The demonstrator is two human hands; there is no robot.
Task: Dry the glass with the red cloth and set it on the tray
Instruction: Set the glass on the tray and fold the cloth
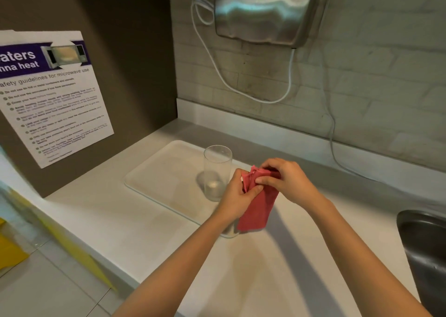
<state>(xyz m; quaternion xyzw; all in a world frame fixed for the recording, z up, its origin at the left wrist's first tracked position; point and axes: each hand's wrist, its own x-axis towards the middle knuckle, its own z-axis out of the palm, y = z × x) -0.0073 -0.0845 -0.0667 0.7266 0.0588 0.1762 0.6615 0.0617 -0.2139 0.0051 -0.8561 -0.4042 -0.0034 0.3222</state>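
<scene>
A clear empty glass (217, 172) stands upright on the white tray (156, 179), near the tray's right side. Just to the right of the glass, both hands hold the red cloth (259, 205), which hangs folded over the tray's right edge. My left hand (237, 193) pinches the cloth's upper left edge. My right hand (284, 179) grips its top from the right. Neither hand touches the glass.
The tray lies on a pale counter (135, 225) against a tiled wall. A steel sink (427, 251) is at the right edge. A hand dryer (265, 10) with a dangling cord hangs above. A microwave notice (53, 94) is on the left wall.
</scene>
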